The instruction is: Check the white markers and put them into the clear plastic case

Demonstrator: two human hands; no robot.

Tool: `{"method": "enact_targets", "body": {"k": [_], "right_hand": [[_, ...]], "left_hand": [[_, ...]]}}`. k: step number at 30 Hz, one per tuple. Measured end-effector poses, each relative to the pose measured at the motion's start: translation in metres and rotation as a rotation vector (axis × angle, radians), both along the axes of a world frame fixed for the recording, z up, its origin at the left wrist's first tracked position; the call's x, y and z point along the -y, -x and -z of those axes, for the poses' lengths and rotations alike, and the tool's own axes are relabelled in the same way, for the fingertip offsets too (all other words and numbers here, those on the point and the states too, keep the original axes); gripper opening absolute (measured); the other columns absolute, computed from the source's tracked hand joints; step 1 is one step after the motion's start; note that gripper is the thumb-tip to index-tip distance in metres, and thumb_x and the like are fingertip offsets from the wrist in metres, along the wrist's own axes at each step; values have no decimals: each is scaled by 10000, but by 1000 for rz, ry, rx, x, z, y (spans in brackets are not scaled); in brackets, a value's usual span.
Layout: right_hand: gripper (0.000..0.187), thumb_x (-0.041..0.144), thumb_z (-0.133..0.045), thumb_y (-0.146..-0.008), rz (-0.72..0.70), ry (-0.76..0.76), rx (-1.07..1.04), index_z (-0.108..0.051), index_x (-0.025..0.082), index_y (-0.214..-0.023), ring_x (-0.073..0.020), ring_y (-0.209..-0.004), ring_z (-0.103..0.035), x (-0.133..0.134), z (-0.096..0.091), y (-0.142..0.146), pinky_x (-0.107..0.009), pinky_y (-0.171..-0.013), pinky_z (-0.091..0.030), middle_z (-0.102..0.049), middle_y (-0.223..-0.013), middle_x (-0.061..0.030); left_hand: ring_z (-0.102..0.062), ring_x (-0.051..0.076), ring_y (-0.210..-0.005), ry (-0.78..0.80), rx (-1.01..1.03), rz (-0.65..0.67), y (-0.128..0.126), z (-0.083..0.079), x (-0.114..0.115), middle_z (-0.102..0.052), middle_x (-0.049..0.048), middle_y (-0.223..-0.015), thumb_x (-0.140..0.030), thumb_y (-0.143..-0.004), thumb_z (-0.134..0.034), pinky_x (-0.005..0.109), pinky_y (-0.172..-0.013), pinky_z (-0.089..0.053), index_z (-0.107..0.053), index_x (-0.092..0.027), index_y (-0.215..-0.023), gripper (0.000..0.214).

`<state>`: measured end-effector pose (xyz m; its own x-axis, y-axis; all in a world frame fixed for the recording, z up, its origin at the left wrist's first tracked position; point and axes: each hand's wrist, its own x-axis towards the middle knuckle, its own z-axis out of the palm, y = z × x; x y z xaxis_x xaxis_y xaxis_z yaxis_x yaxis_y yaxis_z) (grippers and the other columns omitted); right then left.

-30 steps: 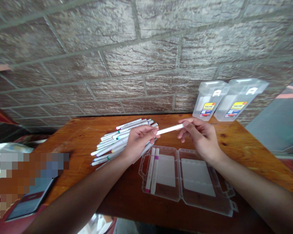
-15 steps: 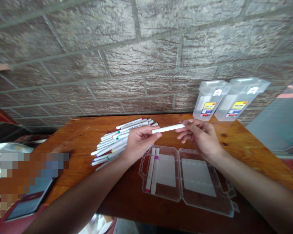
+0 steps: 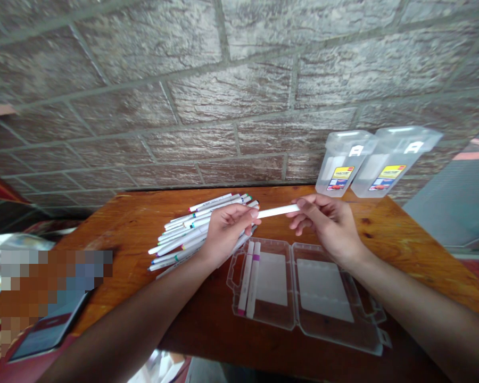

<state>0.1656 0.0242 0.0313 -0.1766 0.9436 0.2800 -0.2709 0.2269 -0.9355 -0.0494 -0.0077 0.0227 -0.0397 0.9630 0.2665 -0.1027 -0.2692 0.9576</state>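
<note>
Both hands hold one white marker [image 3: 277,211] level above the wooden table [image 3: 135,223]. My left hand [image 3: 227,231] pinches its left end and my right hand [image 3: 329,223] pinches its right end. Below them an open clear plastic case [image 3: 303,290] lies flat, with two white markers [image 3: 249,279] side by side in its left half. A pile of several white markers with coloured caps [image 3: 191,229] lies to the left, partly behind my left hand.
Two closed clear plastic cases [image 3: 373,162] with yellow labels lean against the brick wall at the back right. A phone [image 3: 50,332] lies at the table's front left, next to a blurred patch. The table's front edge runs just below the open case.
The marker held between both hands has shifted slightly, its left end slipping deeper into my left fingers. Hands stay almost in place above the open case.
</note>
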Motion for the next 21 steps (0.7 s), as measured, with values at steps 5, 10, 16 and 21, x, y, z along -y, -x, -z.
{"method": "enact_targets", "body": {"k": [5, 10, 16, 21], "right_hand": [[267, 418, -848, -806, 8, 18, -15, -766, 167, -846, -160, -528, -704, -2, 1, -1, -243, -444, -573, -788, -751, -67], [283, 431, -854, -800, -3, 7, -15, -764, 165, -838, -156, -527, -702, -2, 1, -1, -236, -439, -572, -779, -737, -59], [265, 423, -831, -831, -2, -58, 80, -755, 171, -806, -136, -517, -669, 0, 1, -1, -224, -448, -555, -751, -685, -40], [231, 382, -867, -790, 35, -159, 251, -779, 184, -871, -139, -546, -653, 0, 5, 0, -232, -482, -530, -736, -668, -18]], "left_hand": [[-554, 86, -535, 26, 74, 53, 1, 2, -2, -787, 62, -777, -354, -840, -803, 244, -575, -429, -816, -172, -879, 186], [-558, 84, -539, 34, 104, 63, 0, 1, -1, -780, 51, -762, -332, -831, -804, 236, -572, -425, -822, -176, -884, 166], [-548, 73, -539, -6, 28, 27, 0, 1, -2, -753, 25, -726, -296, -798, -840, 222, -562, -418, -807, -182, -842, 126], [-525, 80, -516, -17, -37, -3, -1, 2, -1, -693, 8, -632, -287, -741, -888, 219, -514, -380, -805, -170, -837, 172]]}}
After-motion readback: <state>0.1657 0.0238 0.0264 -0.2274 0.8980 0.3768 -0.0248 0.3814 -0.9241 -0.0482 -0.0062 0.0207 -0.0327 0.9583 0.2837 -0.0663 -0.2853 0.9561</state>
